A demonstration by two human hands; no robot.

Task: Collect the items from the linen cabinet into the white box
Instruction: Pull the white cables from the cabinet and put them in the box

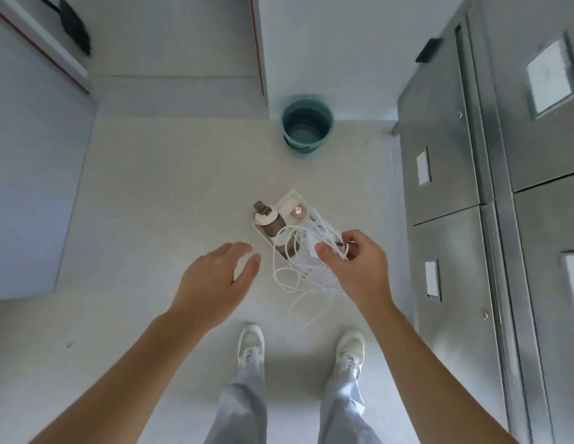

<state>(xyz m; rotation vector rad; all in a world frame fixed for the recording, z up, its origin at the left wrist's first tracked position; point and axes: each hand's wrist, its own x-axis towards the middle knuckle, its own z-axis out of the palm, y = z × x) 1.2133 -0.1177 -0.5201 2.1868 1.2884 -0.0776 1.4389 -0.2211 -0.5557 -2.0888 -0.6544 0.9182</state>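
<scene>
White cable (313,270), tangled loops, pinched in right hand (359,267), left hand (212,283) fingers relaxed

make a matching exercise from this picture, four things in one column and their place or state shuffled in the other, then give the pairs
Things:
1. teal bucket
2. white cable
3. brown bottle
4. left hand

Place or state:
A. inside the white box on the floor
B. pinched by the right hand, loops dangling
C. standing on the floor by the wall corner
D. open, holding nothing

Pairs: 1-C, 2-B, 3-A, 4-D
</scene>
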